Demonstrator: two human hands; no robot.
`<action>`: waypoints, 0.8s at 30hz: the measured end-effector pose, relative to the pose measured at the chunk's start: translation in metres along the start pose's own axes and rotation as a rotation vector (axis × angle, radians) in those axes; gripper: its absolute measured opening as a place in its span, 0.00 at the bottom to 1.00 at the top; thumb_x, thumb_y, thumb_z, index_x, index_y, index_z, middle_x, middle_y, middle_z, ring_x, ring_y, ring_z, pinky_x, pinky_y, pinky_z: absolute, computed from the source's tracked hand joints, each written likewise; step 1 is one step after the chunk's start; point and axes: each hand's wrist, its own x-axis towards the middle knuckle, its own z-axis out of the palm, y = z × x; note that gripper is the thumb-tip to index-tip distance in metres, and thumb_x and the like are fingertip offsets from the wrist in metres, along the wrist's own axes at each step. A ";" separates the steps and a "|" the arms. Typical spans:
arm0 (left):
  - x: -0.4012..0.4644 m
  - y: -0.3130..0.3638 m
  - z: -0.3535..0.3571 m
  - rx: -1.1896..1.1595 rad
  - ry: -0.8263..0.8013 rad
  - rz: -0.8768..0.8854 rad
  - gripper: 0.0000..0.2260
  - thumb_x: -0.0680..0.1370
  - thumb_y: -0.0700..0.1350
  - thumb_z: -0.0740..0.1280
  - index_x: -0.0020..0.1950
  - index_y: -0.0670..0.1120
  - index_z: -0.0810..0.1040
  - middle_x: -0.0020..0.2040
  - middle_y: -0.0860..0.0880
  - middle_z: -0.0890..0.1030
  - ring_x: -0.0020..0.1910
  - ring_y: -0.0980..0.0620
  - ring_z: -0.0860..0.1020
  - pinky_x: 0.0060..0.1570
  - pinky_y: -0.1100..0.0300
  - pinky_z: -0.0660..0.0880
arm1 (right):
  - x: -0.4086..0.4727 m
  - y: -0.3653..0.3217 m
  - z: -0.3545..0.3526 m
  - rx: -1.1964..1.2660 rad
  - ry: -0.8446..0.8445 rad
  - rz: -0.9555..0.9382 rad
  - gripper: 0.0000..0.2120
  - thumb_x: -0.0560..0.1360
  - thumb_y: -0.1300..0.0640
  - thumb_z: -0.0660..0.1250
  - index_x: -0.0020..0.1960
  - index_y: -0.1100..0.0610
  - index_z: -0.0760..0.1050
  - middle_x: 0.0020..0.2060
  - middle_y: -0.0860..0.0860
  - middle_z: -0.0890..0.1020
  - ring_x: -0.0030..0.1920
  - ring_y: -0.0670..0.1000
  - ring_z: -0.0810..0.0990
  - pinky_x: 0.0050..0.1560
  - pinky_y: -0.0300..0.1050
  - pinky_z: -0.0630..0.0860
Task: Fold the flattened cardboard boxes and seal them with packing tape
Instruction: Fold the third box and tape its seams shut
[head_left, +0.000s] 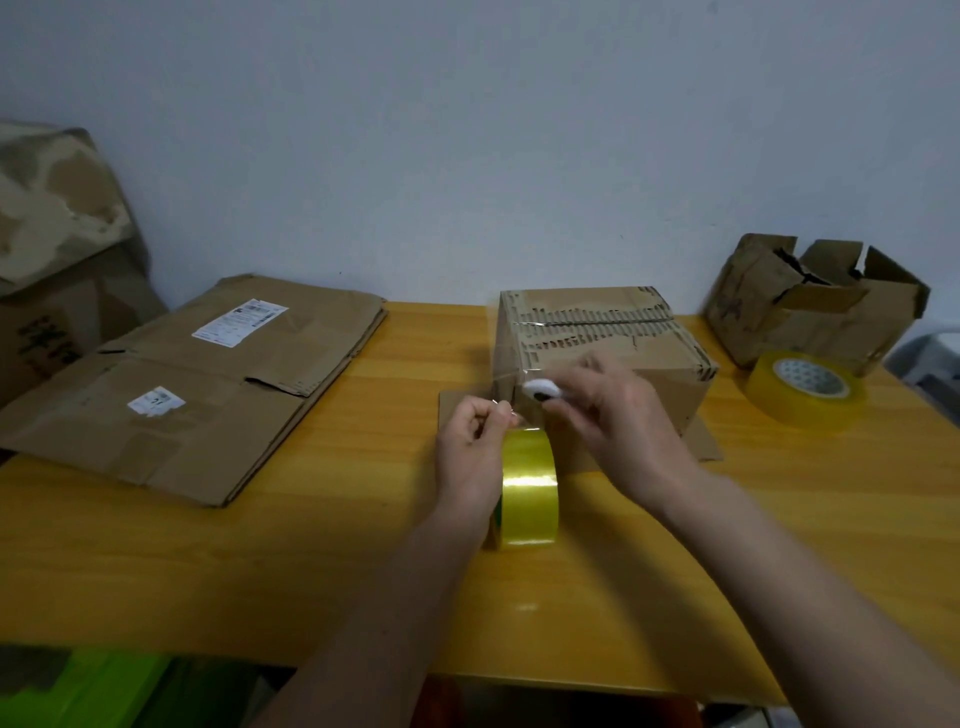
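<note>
A folded cardboard box (602, 353) is seen mid-table on a yellow wooden table (260, 545), a clear tape strip stretched from its near edge. The strip is pinched by the left hand (475, 441), beside a yellow tape roll (530, 488) standing on edge. A small white cutter (540, 391) is gripped by the right hand (618, 415). Flattened boxes (197, 384) lie left; a second roll (805, 389) lies right.

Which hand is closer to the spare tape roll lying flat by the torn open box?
Right. The right hand is at the folded box, on the side toward the spare tape roll; the left hand is farther off.
</note>
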 end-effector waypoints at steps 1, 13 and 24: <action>0.001 0.000 0.001 0.001 0.007 0.009 0.09 0.81 0.46 0.63 0.46 0.42 0.77 0.44 0.50 0.82 0.45 0.53 0.78 0.46 0.59 0.72 | -0.005 0.002 0.001 -0.064 -0.011 -0.018 0.11 0.76 0.58 0.67 0.58 0.54 0.79 0.43 0.50 0.73 0.40 0.48 0.72 0.37 0.39 0.68; 0.003 -0.005 0.003 0.080 0.025 0.051 0.10 0.82 0.47 0.61 0.47 0.42 0.75 0.46 0.46 0.79 0.43 0.55 0.73 0.39 0.65 0.68 | -0.004 0.001 -0.002 -0.426 -0.097 -0.136 0.12 0.75 0.63 0.68 0.58 0.61 0.78 0.48 0.54 0.72 0.45 0.53 0.73 0.38 0.43 0.73; 0.005 -0.001 -0.004 0.042 -0.067 0.066 0.08 0.82 0.44 0.61 0.45 0.43 0.75 0.44 0.51 0.82 0.40 0.71 0.77 0.38 0.78 0.67 | -0.059 0.066 0.021 0.083 -0.423 0.619 0.07 0.74 0.60 0.68 0.44 0.52 0.71 0.43 0.50 0.78 0.44 0.51 0.76 0.46 0.48 0.74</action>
